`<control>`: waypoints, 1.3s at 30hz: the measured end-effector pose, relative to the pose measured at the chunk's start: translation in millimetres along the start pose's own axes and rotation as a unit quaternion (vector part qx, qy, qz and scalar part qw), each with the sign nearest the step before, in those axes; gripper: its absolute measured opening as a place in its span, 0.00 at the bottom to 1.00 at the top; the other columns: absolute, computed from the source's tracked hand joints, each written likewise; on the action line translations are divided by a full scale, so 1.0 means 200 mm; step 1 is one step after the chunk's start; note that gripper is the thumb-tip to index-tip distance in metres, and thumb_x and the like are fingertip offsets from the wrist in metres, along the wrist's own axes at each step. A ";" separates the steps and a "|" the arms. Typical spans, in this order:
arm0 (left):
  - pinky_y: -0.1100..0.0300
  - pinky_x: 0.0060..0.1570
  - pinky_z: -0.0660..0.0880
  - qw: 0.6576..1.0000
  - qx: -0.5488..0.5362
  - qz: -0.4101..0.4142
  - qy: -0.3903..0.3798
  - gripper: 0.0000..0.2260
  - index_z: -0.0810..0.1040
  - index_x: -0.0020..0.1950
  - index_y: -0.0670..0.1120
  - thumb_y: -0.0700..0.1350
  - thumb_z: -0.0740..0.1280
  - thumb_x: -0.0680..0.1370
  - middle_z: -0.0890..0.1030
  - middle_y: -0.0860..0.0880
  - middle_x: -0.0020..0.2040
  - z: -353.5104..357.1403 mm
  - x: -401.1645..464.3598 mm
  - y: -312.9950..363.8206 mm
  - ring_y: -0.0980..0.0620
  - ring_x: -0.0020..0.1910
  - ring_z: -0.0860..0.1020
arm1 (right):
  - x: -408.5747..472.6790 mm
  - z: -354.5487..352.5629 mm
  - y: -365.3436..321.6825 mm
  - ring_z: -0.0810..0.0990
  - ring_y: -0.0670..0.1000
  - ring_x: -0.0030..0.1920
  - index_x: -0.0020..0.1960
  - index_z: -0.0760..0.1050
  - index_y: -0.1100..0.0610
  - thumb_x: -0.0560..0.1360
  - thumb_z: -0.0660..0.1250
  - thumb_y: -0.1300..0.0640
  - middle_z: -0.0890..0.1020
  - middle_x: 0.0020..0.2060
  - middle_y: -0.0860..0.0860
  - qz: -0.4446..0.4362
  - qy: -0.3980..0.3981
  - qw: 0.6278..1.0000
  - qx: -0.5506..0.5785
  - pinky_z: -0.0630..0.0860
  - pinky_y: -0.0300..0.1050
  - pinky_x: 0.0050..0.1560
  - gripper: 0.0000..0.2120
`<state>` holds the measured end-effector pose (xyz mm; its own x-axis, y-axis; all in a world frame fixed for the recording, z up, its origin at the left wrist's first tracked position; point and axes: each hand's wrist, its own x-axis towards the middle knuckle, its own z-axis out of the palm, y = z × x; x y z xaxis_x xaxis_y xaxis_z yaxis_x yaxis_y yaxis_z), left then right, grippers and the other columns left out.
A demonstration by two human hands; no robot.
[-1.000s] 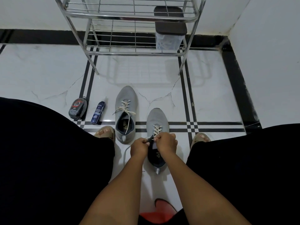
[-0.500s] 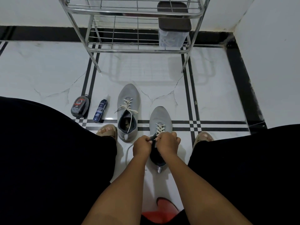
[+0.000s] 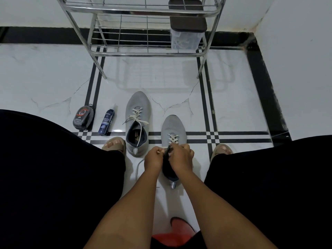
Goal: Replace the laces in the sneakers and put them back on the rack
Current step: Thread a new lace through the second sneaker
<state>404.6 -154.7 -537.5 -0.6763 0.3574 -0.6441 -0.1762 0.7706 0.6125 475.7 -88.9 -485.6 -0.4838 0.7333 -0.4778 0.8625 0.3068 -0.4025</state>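
Note:
Two grey sneakers stand on the white tiled floor, toes pointing away from me. The left sneaker (image 3: pixel 137 112) is laced with a loose white lace trailing into its opening. The right sneaker (image 3: pixel 173 128) has white lace crossed over its lower eyelets. My left hand (image 3: pixel 154 159) and my right hand (image 3: pixel 180 158) meet over its tongue, each pinching a part of the lace (image 3: pixel 172 138). A loose lace end (image 3: pixel 138 166) curves on the floor left of my left hand. The metal rack (image 3: pixel 143 51) stands beyond the shoes.
A clear box with a dark lid (image 3: pixel 186 31) sits on the rack's lower shelf at the right. A black shoe-polish sponge (image 3: pixel 83 118) and a blue spray bottle (image 3: pixel 106 122) lie left of the sneakers. My sandalled feet flank the shoes. A red stool edge (image 3: pixel 179 230) shows below.
Both hands stay on the right sneaker's lace with only small finger movements. The camera has tilted slightly, shifting the scene in view.

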 end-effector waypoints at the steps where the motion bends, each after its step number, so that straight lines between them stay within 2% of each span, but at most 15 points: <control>1: 0.57 0.45 0.72 1.000 -0.001 0.012 0.001 0.06 0.78 0.44 0.48 0.47 0.65 0.79 0.83 0.46 0.47 0.00 0.00 0.01 0.45 0.47 0.80 | -0.01 0.01 0.01 0.66 0.59 0.63 0.71 0.67 0.44 0.78 0.62 0.59 0.72 0.59 0.53 0.008 -0.002 1.000 0.006 0.68 0.50 0.64 0.23; 3: 0.56 0.47 0.73 1.000 -0.002 0.025 -0.003 0.04 0.79 0.44 0.49 0.46 0.66 0.78 0.83 0.48 0.46 0.00 0.00 0.03 0.47 0.47 0.80 | 0.00 0.02 0.03 0.65 0.60 0.64 0.76 0.57 0.42 0.78 0.63 0.57 0.69 0.65 0.55 0.019 -0.010 1.000 0.004 0.67 0.50 0.64 0.31; 7: 0.59 0.44 0.73 1.000 0.019 0.023 -0.004 0.08 0.78 0.40 0.51 0.40 0.66 0.76 0.83 0.49 0.44 0.01 0.01 0.06 0.49 0.44 0.80 | 0.02 0.00 0.06 0.67 0.61 0.62 0.77 0.52 0.44 0.77 0.63 0.57 0.71 0.64 0.57 0.010 -0.011 1.000 -0.007 0.67 0.49 0.63 0.33; 10: 0.58 0.43 0.74 0.999 0.026 0.021 -0.001 0.11 0.77 0.36 0.52 0.38 0.66 0.75 0.83 0.49 0.41 0.00 0.00 0.04 0.47 0.42 0.80 | 0.02 0.01 0.06 0.68 0.62 0.61 0.77 0.52 0.45 0.77 0.63 0.58 0.72 0.63 0.57 0.008 -0.020 1.000 -0.006 0.68 0.50 0.62 0.33; 15: 0.55 0.44 0.77 1.000 0.024 0.007 -0.017 0.08 0.76 0.35 0.51 0.41 0.70 0.73 0.83 0.46 0.40 0.00 -0.01 0.01 0.43 0.43 0.82 | 0.04 0.03 0.03 0.67 0.61 0.62 0.75 0.54 0.45 0.77 0.62 0.59 0.70 0.64 0.58 -0.023 0.010 0.999 -0.025 0.70 0.52 0.62 0.31; 19: 0.53 0.43 0.78 0.999 0.042 0.008 -0.017 0.08 0.74 0.35 0.50 0.41 0.66 0.73 0.82 0.47 0.38 0.00 -0.01 0.01 0.44 0.41 0.81 | 0.03 0.02 0.04 0.68 0.61 0.63 0.75 0.57 0.47 0.77 0.61 0.58 0.71 0.63 0.58 -0.016 0.009 0.999 -0.028 0.68 0.51 0.62 0.28; 22: 0.51 0.45 0.79 0.999 0.035 0.003 -0.010 0.05 0.73 0.37 0.49 0.42 0.63 0.74 0.82 0.46 0.39 0.01 0.00 0.00 0.43 0.42 0.81 | 0.02 0.00 0.06 0.69 0.57 0.62 0.69 0.63 0.52 0.74 0.67 0.56 0.71 0.62 0.55 -0.015 0.074 0.996 -0.040 0.69 0.50 0.60 0.26; 24: 0.49 0.46 0.79 1.000 0.024 -0.006 0.004 0.05 0.71 0.38 0.49 0.41 0.62 0.73 0.81 0.45 0.41 0.02 0.00 -0.01 0.42 0.42 0.80 | 0.01 -0.02 0.09 0.69 0.57 0.62 0.66 0.63 0.53 0.69 0.71 0.50 0.69 0.62 0.55 0.065 0.077 0.994 -0.039 0.69 0.50 0.59 0.29; 26: 0.51 0.45 0.78 1.000 0.017 -0.006 0.020 0.03 0.71 0.41 0.48 0.40 0.61 0.74 0.80 0.44 0.42 0.02 -0.01 -0.01 0.42 0.43 0.79 | -0.01 -0.02 0.15 0.71 0.58 0.63 0.66 0.63 0.55 0.67 0.74 0.50 0.68 0.63 0.56 0.201 0.011 0.979 -0.012 0.71 0.50 0.59 0.33; 28: 0.54 0.43 0.75 0.998 0.021 -0.011 0.053 0.02 0.71 0.45 0.46 0.40 0.60 0.76 0.79 0.44 0.44 0.02 -0.03 0.01 0.42 0.45 0.78 | -0.03 -0.01 0.20 0.77 0.58 0.60 0.65 0.69 0.58 0.69 0.72 0.54 0.74 0.61 0.57 0.281 -0.081 0.956 0.032 0.77 0.48 0.54 0.27; 31: 0.55 0.42 0.73 0.978 -0.151 -0.034 0.139 0.04 0.68 0.45 0.45 0.39 0.56 0.78 0.80 0.41 0.46 -0.05 -0.07 0.11 0.41 0.45 0.79 | -0.03 -0.01 0.21 0.82 0.59 0.51 0.59 0.77 0.60 0.73 0.66 0.57 0.79 0.50 0.57 0.283 -0.156 0.945 0.049 0.81 0.50 0.50 0.16; 34: 0.57 0.39 0.73 0.911 -0.325 -0.021 0.253 0.06 0.68 0.49 0.47 0.40 0.52 0.79 0.79 0.44 0.44 -0.23 -0.10 0.37 0.43 0.43 0.79 | -0.01 -0.01 0.20 0.83 0.59 0.47 0.56 0.76 0.60 0.74 0.65 0.58 0.79 0.45 0.57 0.285 -0.176 0.940 0.065 0.82 0.51 0.49 0.12; 36: 0.57 0.40 0.70 0.880 -0.366 0.036 0.302 0.07 0.69 0.52 0.46 0.43 0.52 0.80 0.76 0.47 0.44 -0.40 -0.12 0.54 0.45 0.43 0.76 | -0.01 -0.02 0.20 0.84 0.58 0.45 0.53 0.76 0.61 0.73 0.65 0.58 0.79 0.40 0.58 0.298 -0.189 0.932 0.084 0.82 0.50 0.47 0.11; 37: 0.57 0.38 0.68 0.890 -0.341 0.063 0.294 0.08 0.70 0.52 0.46 0.45 0.53 0.81 0.75 0.49 0.43 -0.48 -0.14 0.61 0.48 0.42 0.74 | 0.00 -0.03 0.19 0.83 0.58 0.46 0.52 0.75 0.61 0.73 0.66 0.57 0.79 0.41 0.57 0.294 -0.186 0.934 0.081 0.81 0.47 0.46 0.10; 39: 0.58 0.35 0.65 0.960 -0.156 0.112 0.203 0.11 0.73 0.47 0.44 0.49 0.55 0.81 0.75 0.50 0.39 -0.55 -0.12 0.65 0.50 0.39 0.73 | 0.02 -0.04 0.18 0.81 0.58 0.51 0.53 0.75 0.59 0.73 0.67 0.55 0.80 0.48 0.57 0.253 -0.143 0.955 0.065 0.76 0.44 0.43 0.11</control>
<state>319.3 -120.7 -392.9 -0.9340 0.2129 -0.2869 -0.1556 0.4805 0.8631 505.6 -69.5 -495.2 -0.0475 0.5667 -0.8226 0.9797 -0.1340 -0.1489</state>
